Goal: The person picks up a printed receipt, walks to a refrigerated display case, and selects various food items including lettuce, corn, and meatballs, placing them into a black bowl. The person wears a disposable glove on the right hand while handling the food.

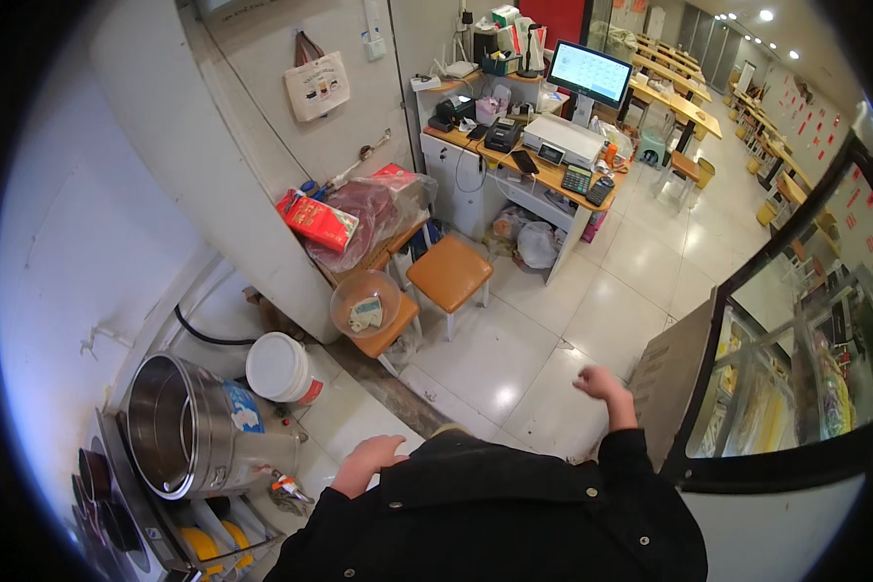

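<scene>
My left hand (pixel 367 460) is held low in front of my black jacket, its back up and its fingers loosely stretched, with nothing seen in it. Nearest to it stand a white lidded bucket (pixel 279 368) and a large steel pot (pixel 172 427) with a tap low on its side. My right hand (pixel 605 384) hangs over the tiled floor, its fingers curled in and apparently holding nothing. Beside it, to the right, is the metal side (pixel 671 378) of a glass-fronted display case (pixel 795 359). Neither hand touches any of these things.
A brown-topped stool (pixel 450 273) stands ahead, by another bearing a clear bowl (pixel 342 302) with paper notes. Red packages (pixel 326 222) lie under plastic at the wall. Beyond is a counter (pixel 554 177) with a monitor (pixel 590 73) and printer; dining tables (pixel 671 95) recede at far right.
</scene>
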`<state>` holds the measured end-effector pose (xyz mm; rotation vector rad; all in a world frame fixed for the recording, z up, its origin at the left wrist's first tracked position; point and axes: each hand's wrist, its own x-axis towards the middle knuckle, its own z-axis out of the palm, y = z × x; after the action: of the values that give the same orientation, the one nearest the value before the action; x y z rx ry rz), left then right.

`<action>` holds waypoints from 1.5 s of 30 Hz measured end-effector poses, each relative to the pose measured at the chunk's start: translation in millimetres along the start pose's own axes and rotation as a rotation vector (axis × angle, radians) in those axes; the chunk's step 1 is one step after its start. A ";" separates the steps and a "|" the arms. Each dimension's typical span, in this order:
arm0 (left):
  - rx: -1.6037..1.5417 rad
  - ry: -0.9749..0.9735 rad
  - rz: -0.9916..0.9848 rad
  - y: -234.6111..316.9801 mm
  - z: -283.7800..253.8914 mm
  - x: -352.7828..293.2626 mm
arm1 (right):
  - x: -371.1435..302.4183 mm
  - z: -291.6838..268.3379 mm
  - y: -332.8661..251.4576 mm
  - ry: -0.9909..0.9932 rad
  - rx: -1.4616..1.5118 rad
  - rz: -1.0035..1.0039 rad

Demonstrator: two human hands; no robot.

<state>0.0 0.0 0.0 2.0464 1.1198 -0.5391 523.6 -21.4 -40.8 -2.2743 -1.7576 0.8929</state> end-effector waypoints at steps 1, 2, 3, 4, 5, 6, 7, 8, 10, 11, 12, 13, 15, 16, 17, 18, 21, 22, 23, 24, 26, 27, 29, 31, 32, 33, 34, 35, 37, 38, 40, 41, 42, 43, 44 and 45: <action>0.000 0.023 -0.036 -16.5 5.3 -4.0 | -4.5 -1.0 -16.5 -0.015 -0.005 0.040; 0.006 0.056 -0.066 -34.8 -4.5 19.9 | 36.7 -15.1 -28.7 -0.030 0.169 -0.036; -0.027 0.067 -0.051 -38.4 -3.1 56.7 | 74.3 -45.4 -27.5 -0.134 0.410 -0.045; -0.027 0.087 -0.058 -56.8 -14.8 81.3 | 118.7 -62.0 -39.4 -0.236 0.663 -0.034; -0.024 0.112 -0.059 -74.0 -26.7 104.8 | 159.1 -77.9 -49.0 -0.273 0.809 -0.099; -0.012 0.091 -0.096 -89.2 -37.1 130.0 | 197.1 -94.4 -53.1 -0.313 0.946 -0.162; 0.004 0.083 -0.126 -102.6 -51.4 159.4 | 238.9 -114.5 -54.6 -0.237 0.876 -0.182; 0.024 0.072 -0.161 -114.5 -70.2 194.9 | 283.9 -132.2 -56.0 -0.166 0.813 -0.226; 0.068 0.076 -0.266 -124.0 -116.7 265.6 | 354.9 -146.8 -54.8 -0.098 0.727 -0.219; 0.077 0.090 -0.316 -119.0 -150.7 308.0 | 396.7 -164.4 -56.2 -0.083 0.684 -0.198; 0.010 0.194 -0.302 -106.0 -183.2 347.0 | 432.7 -181.8 -55.0 -0.078 0.637 -0.167; -0.051 0.257 -0.310 -93.6 -213.9 372.0 | 463.7 -193.2 -52.7 -0.076 0.516 -0.217; -0.047 0.563 0.062 -55.5 -270.8 408.6 | 536.1 -221.9 -61.0 -0.041 0.259 -0.289; -0.130 0.583 0.114 -35.0 -302.1 435.7 | 571.1 -237.2 -64.3 -0.044 0.228 -0.341; -0.183 0.537 0.107 -18.5 -332.3 465.0 | 611.1 -248.1 -72.7 -0.067 0.233 -0.282; -0.170 0.516 0.126 -7.1 -358.4 485.1 | 652.4 -266.9 -80.9 -0.078 0.256 -0.388; -0.155 0.504 0.103 0.1 -419.2 549.3 | 797.9 -310.3 -118.0 -0.153 0.405 -0.405; -0.163 0.498 0.028 -3.4 -425.6 566.5 | 854.3 -319.2 -132.7 -0.181 0.495 -0.357; -0.168 0.553 -0.010 -8.3 -430.7 586.1 | 910.4 -324.4 -145.5 -0.147 0.577 -0.434; -0.204 0.520 -0.138 -12.9 -429.8 595.5 | 964.9 -328.5 -156.7 -0.114 0.587 -0.342; -0.314 0.525 -0.393 -22.1 -424.2 610.1 | 1082.9 -332.7 -188.1 0.026 0.581 -0.413; -0.396 0.461 -0.493 -24.0 -415.7 613.1 | 1131.0 -327.0 -191.4 0.134 0.524 -0.430; -0.516 0.272 -0.597 -20.4 -396.6 604.7 | 1215.3 -320.5 -200.4 0.260 0.482 -0.315; -0.569 0.205 -0.632 -5.2 -381.5 591.7 | 1273.8 -312.6 -203.0 0.317 0.378 -0.196; -0.627 0.162 -0.714 1.8 -378.2 595.1 | 1295.4 -310.3 -203.3 0.293 0.294 -0.173; -0.650 0.130 -0.779 9.1 -376.9 594.4 | 1313.4 -307.8 -207.8 0.287 0.216 -0.156; -0.672 0.100 -0.841 14.8 -378.9 595.3 | 1329.1 -311.0 -215.2 0.201 0.046 -0.223; -0.704 0.135 -0.846 19.4 -383.7 600.2 | 1334.5 -306.5 -220.3 0.311 -0.026 -0.225; -0.763 0.205 -0.852 31.0 -398.1 610.2 | 1334.9 -312.1 -223.5 0.176 0.357 -0.536; -0.764 0.279 -0.862 38.7 -407.2 615.4 | 1329.3 -314.6 -225.1 0.070 0.595 -0.602; -0.807 0.322 -0.854 45.3 -426.5 624.1 | 1308.4 -316.6 -224.8 -0.046 0.620 -0.698; -0.825 0.389 -0.830 50.0 -434.6 627.5 | 1294.8 -317.5 -224.7 -0.005 0.568 -0.905; -0.800 0.432 -0.801 51.2 -440.5 631.7 | 1280.0 -315.5 -225.1 -0.067 0.418 -0.889; -0.789 0.395 -0.811 51.4 -444.6 636.2 | 1265.0 -315.1 -224.7 -0.163 0.297 -0.865; -0.767 0.393 -0.802 50.2 -447.7 640.8 | 1249.3 -313.1 -226.9 -0.045 0.216 -1.053; -0.746 0.390 -0.793 49.7 -449.1 645.7 | 1232.4 -309.4 -229.2 0.037 0.175 -1.215</action>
<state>393.2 673.9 -111.0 1.0317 2.0088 -0.0307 672.6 1257.1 -142.0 -0.7556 -2.3439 0.6360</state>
